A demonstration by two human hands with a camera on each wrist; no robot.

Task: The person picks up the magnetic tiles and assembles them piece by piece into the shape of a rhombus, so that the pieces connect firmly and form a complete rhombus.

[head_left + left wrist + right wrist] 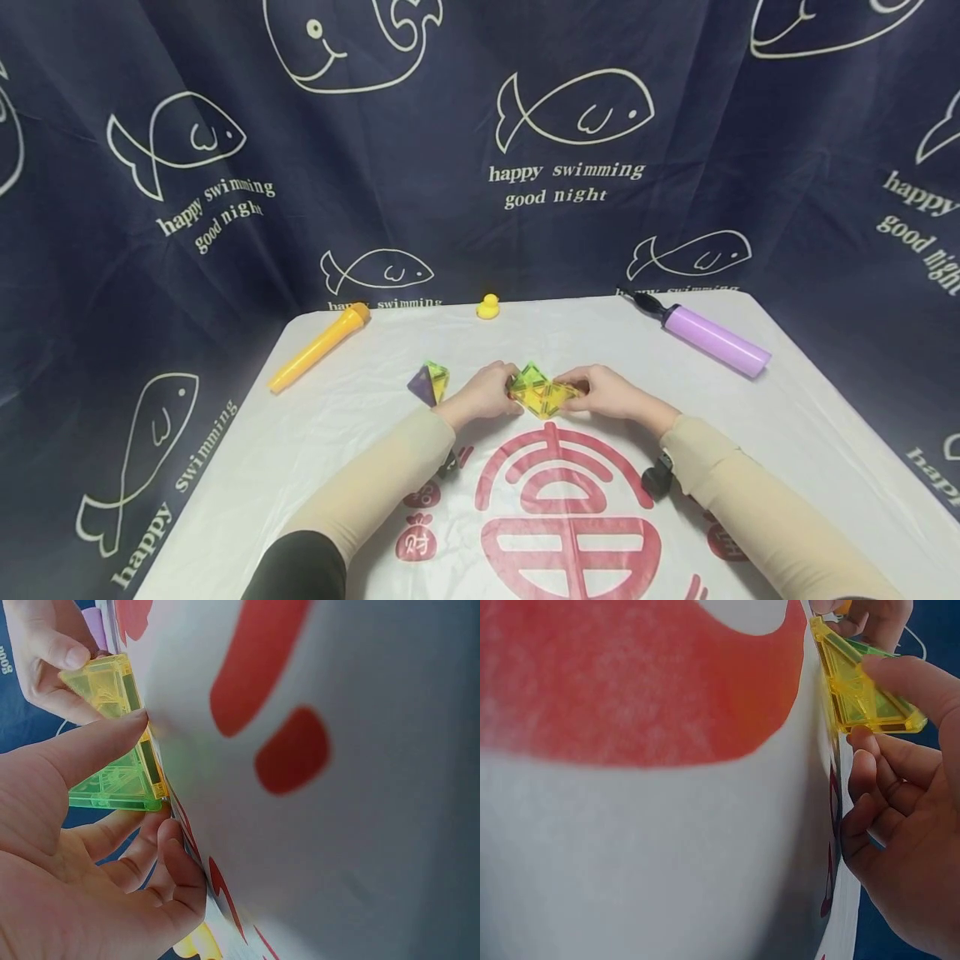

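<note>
Translucent yellow and green magnetic tiles [543, 400] stand joined at their edges low over the white table, between my two hands. My left hand [491, 392] pinches their left side; in the left wrist view its thumb lies on the yellow edge and fingers are beneath the green tile [112, 787]. From the right, my right hand [603, 392] pinches a yellow triangular tile [855, 686] between thumb and fingertips. Left of my left hand sits another small cluster of tiles [429, 383], dark purple, yellow and green, partly behind that wrist.
A yellow rubber duck [488, 307] stands at the table's back edge. An orange toy microphone [321, 348] lies at the left, a purple hand pump [712, 337] at the back right. Red print marks the white tablecloth [360, 467]. A dark blue fish-patterned curtain [450, 167] hangs behind.
</note>
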